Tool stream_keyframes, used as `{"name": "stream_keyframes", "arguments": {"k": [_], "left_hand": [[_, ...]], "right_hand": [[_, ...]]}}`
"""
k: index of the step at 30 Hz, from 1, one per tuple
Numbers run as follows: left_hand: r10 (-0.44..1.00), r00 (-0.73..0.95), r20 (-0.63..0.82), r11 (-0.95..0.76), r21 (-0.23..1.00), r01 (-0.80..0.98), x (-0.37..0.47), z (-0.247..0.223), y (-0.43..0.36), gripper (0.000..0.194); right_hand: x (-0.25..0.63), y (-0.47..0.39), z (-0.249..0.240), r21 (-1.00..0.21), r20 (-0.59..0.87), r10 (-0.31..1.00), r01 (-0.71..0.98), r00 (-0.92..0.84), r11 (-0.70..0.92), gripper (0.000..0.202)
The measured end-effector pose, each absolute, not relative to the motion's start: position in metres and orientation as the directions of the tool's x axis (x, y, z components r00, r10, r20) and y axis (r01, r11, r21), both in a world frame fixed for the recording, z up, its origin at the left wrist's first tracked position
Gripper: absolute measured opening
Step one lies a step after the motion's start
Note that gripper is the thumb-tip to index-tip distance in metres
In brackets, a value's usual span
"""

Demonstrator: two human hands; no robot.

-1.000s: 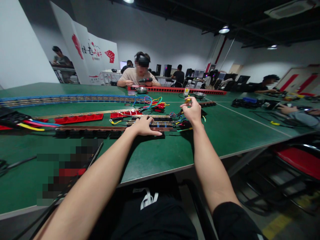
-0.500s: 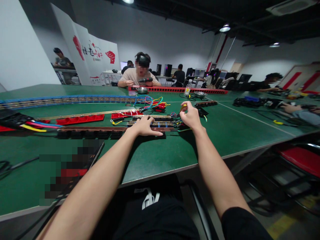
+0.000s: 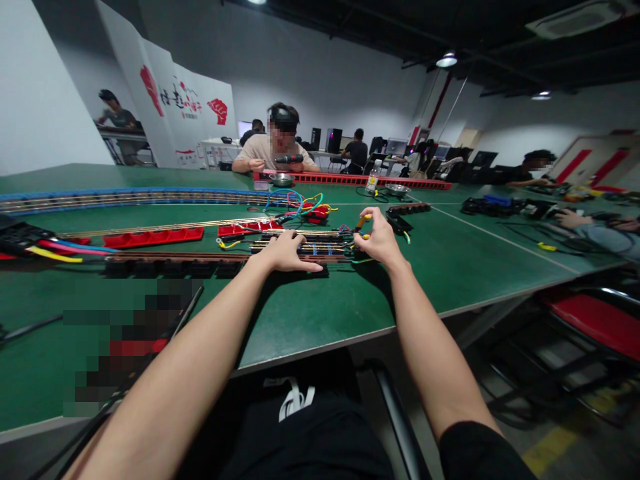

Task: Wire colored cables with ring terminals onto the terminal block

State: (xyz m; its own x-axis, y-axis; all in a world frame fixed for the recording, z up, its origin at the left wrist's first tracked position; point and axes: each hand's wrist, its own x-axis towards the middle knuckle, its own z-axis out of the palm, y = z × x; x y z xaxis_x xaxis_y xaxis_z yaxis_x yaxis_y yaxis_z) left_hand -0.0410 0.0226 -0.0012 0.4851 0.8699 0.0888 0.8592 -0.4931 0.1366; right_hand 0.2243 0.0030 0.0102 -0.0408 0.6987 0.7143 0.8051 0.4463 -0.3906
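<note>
My left hand (image 3: 284,253) lies across a black strip with metal rails and blue parts (image 3: 323,249), fingers spread toward the far side and thumb stretched along the near edge. At the strip's right end, my right hand (image 3: 381,239) is closed around a yellow-and-black hand tool (image 3: 363,220), which looks like pliers. Much of this tool is hidden by the fingers. Thin wires come out of the strip's end beside it. To the left, a long brown-railed strip (image 3: 175,257) meets the black one. A yellow wire with a ring terminal (image 3: 229,245) rests near my left hand.
Behind lie red rail supports (image 3: 155,237), a curved blue track (image 3: 150,197) and looped coloured wires (image 3: 300,203). A co-worker (image 3: 280,143) sits opposite by a red strip (image 3: 350,180), metal bowls (image 3: 397,191) and a bottle (image 3: 374,176). Black cables (image 3: 480,204) lie right.
My right hand has lowered slightly, and more of the yellow-and-black tool shows between its fingers. My left hand keeps its place on the strip. The whole view has shifted a little.
</note>
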Motion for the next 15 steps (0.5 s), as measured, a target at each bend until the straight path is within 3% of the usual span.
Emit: {"name": "stream_keyframes", "arguments": {"k": [8, 15], "left_hand": [[0.865, 0.493, 0.09, -0.501, 0.137, 0.854, -0.041, -0.002, 0.023, 0.118], [0.871, 0.482, 0.095, -0.491, 0.147, 0.859, -0.041, -0.001, 0.022, 0.111]], "right_hand": [[0.223, 0.007, 0.008, -0.311, 0.704, 0.682, 0.776, -0.199, 0.548, 0.046], [0.213, -0.003, 0.015, -0.228, 0.58, 0.745, 0.813, -0.329, 0.536, 0.06]]}}
